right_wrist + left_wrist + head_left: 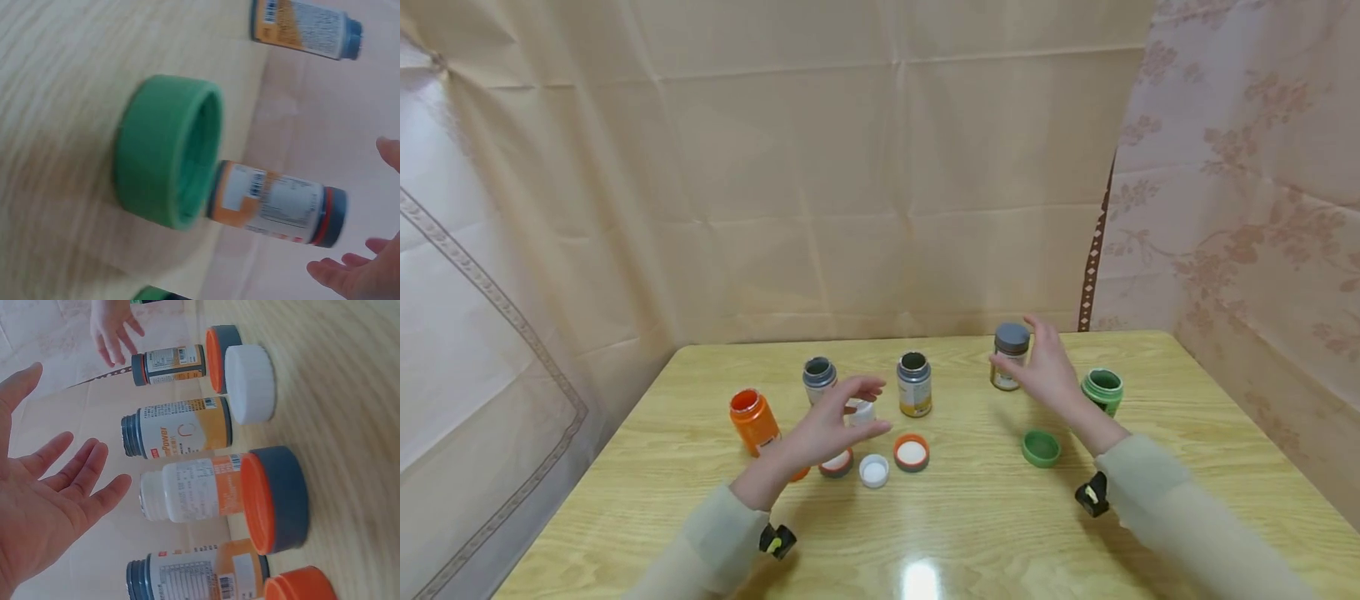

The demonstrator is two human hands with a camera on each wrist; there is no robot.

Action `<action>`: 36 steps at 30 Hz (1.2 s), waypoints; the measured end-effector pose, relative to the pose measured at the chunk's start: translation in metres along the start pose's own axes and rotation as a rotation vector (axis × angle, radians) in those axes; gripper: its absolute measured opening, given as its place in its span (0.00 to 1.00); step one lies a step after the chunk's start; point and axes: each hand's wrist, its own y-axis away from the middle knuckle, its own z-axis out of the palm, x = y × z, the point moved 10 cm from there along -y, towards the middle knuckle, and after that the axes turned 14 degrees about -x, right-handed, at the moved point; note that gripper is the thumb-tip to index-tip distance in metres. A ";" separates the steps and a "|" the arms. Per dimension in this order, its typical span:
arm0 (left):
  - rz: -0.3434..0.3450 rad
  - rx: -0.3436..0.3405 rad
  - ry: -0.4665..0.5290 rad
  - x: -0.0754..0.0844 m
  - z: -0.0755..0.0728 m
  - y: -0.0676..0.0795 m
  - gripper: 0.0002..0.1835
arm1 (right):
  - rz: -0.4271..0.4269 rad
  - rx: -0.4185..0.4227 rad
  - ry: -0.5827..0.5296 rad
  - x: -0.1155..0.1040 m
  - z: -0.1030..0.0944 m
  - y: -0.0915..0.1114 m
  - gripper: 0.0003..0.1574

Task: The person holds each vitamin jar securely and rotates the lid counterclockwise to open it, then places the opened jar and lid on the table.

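My left hand hovers with fingers spread over the bottles at left, holding nothing. Partly behind it stands an uncapped white bottle. An uncapped grey bottle shows just past its wrist side, and another uncapped grey bottle stands in front of its fingertips. My right hand is at the back right, thumb and fingers parted around the upper part of a capped grey bottle. In the right wrist view those fingers show apart from the bottle's dark cap.
An uncapped orange bottle stands at left, an uncapped green bottle at right behind the right wrist. Loose caps lie on the table: green, white, orange, and two grey-and-orange ones. Curtains hang behind.
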 end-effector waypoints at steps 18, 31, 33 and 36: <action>-0.036 0.013 0.122 -0.026 0.001 0.014 0.30 | 0.134 -0.087 -0.156 0.043 0.037 -0.015 0.60; -0.069 0.001 0.155 -0.033 0.006 0.023 0.30 | 0.183 -0.146 -0.174 0.055 0.044 -0.022 0.53; -0.067 0.002 0.174 -0.034 0.007 0.025 0.30 | 0.190 -0.155 -0.170 0.057 0.045 -0.024 0.52; -0.062 0.003 0.198 -0.036 0.008 0.026 0.30 | 0.203 -0.171 -0.171 0.061 0.048 -0.025 0.51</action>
